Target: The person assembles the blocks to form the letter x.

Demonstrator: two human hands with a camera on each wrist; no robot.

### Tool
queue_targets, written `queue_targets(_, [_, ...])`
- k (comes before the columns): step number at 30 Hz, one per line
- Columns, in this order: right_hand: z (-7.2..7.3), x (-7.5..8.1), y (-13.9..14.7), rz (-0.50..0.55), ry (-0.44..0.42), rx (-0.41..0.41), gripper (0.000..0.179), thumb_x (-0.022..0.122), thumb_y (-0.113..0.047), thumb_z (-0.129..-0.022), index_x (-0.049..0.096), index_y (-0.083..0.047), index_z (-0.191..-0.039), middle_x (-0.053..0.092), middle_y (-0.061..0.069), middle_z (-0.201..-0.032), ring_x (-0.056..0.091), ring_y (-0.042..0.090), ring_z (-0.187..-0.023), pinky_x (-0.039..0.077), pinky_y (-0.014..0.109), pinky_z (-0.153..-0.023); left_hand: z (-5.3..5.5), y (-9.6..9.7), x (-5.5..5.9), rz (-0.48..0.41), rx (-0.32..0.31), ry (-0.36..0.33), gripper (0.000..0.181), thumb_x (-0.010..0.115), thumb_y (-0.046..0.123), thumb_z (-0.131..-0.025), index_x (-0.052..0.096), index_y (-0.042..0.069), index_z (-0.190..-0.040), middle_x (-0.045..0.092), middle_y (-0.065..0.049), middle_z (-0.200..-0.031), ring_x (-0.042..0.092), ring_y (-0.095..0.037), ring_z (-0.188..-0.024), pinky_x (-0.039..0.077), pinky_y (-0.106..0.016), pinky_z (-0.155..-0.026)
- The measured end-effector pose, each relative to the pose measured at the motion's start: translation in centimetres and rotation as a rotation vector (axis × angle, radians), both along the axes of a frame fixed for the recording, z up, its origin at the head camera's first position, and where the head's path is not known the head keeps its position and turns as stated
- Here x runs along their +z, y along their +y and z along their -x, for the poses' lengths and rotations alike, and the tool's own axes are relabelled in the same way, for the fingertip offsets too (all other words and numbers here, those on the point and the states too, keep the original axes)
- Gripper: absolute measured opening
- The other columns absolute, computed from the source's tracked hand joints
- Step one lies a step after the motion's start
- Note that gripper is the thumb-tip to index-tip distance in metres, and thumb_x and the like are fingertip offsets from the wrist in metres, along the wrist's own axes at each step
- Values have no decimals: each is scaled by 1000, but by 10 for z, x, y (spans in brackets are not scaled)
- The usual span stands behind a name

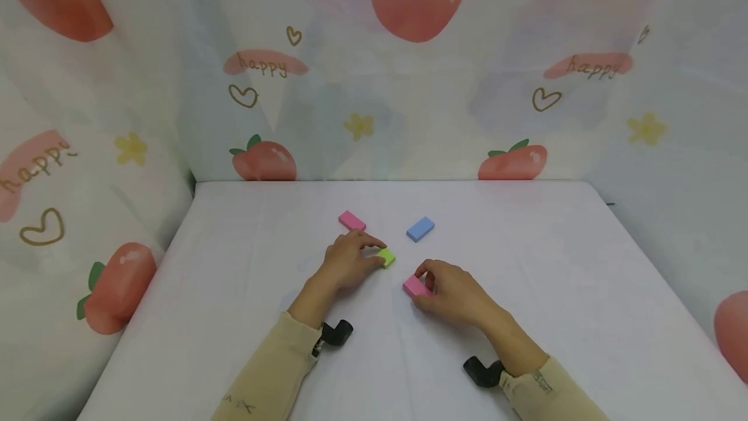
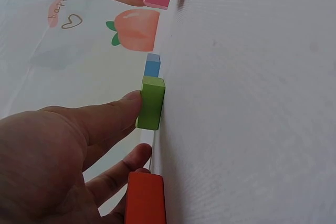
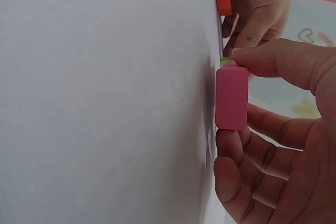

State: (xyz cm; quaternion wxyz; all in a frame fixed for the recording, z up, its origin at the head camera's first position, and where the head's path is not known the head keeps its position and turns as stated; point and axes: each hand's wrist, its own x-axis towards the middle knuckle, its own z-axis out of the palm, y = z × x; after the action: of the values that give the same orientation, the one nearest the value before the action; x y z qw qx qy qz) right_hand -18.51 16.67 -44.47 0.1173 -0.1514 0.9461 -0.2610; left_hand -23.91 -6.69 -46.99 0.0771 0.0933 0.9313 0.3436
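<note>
My left hand pinches a small green block by the thumb and fingertips, close over the white table. In the left wrist view its other fingers stand apart. An orange-red block lies near that hand's fingers; the head view does not show it. To the right and a little nearer, my right hand holds a pink block between thumb and curled fingers, low at the table surface. Beyond the left hand's fingertips lies a second pink block. A blue block lies past both hands.
The white-covered table reaches back to a printed cloth wall with fruit and hearts. A similar cloth hangs along the left side. Each wrist carries a black camera mount near the sleeve cuff.
</note>
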Motion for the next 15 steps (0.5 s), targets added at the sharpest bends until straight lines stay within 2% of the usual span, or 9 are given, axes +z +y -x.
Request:
queue_targets(9, [7,1,-8,19,-21,-2,35,81,-24,-87,66,-13,-117,59,-3,-85,53,14,-76,44,30,-68,0,-4,-6,0,-5,-1,27,75,37,-95,76,33,-122,57,-2,-147,52,-30,-134,35,-58,-112])
queue_targets(15, [13,3,-9,-2,-14,-2,36,82,-23,-87,66,-12,-118,60,-1,-87,54,15,-77,45,31,-69,3,-4,-3,-1,-25,21,28,74,37,-96,75,33,-123,57,-3,-149,50,-32,-138,35,-59,-112])
